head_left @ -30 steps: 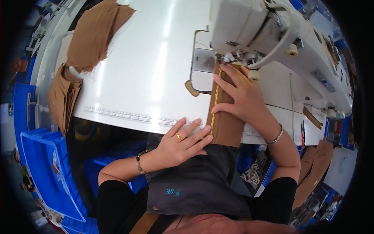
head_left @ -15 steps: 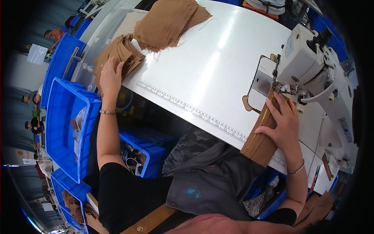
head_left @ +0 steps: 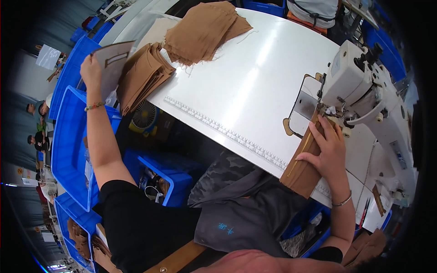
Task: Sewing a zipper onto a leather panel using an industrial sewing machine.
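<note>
My left hand (head_left: 91,68) is closed on the edge of a cloth panel (head_left: 109,73) at the left table edge. Its pale side shows, with a narrow brown rectangular outline. Beside it lies a stack of brown cloth pieces (head_left: 144,73), partly hanging over the edge. My right hand (head_left: 328,148) lies with fingers spread on a folded brown cloth strip (head_left: 298,175), which runs up to the sewing machine (head_left: 350,75). A yellowish line runs along the strip. The machine's needle area is hard to make out.
A second pile of brown cloth (head_left: 200,32) lies at the table's far left. A printed ruler (head_left: 227,135) follows the near edge of the white table (head_left: 255,91). Blue bins (head_left: 68,150) stand at the left, and red-handled tweezers (head_left: 365,211) lie at right.
My left hand has gone from the stack out to the left, lifting a panel away from it. My right hand stays on the strip at the machine.
</note>
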{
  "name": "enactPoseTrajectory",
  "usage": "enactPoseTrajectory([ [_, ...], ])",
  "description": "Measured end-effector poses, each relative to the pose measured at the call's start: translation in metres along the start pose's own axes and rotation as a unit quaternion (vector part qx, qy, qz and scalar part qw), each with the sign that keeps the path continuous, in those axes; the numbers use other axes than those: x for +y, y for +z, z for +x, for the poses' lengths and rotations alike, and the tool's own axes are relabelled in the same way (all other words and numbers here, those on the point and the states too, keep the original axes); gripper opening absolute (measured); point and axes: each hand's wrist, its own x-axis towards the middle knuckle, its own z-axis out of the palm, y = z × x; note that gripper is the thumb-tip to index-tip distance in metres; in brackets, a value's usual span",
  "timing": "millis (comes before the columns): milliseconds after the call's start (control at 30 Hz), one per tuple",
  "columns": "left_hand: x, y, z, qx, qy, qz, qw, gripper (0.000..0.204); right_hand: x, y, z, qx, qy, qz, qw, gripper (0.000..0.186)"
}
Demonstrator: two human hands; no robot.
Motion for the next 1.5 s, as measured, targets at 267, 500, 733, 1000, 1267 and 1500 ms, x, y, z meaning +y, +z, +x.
enactPoseTrajectory([
  [267,0.172,-0.132,-0.099,-0.027,0.181,-0.296,0.938,0.029,-0.003,-0.001,-0.001,-0.007,0.015,-0.011,1.0,0.086],
  [500,0.28,-0.148,-0.179,-0.573,0.391,-0.439,0.572,0.055,-0.003,-0.001,-0.002,-0.003,0.021,-0.002,1.0,0.088],
  [733,0.366,0.009,-0.216,-0.53,0.307,-0.335,0.716,0.04,-0.002,-0.001,-0.004,-0.022,0.034,0.028,0.999,0.069],
  [1000,0.392,0.11,-0.216,-0.481,0.299,-0.335,0.753,0.029,-0.002,-0.002,-0.005,-0.025,0.034,0.047,0.998,0.076],
  [1267,0.371,0.045,-0.279,-0.599,0.154,-0.633,0.465,0.017,-0.001,0.0,-0.006,-0.028,0.019,0.0,0.999,0.077],
  [1500,0.404,0.009,-0.328,-0.362,0.348,-0.559,0.66,0.047,0.003,0.005,-0.006,-0.004,0.007,0.038,0.999,0.065],
])
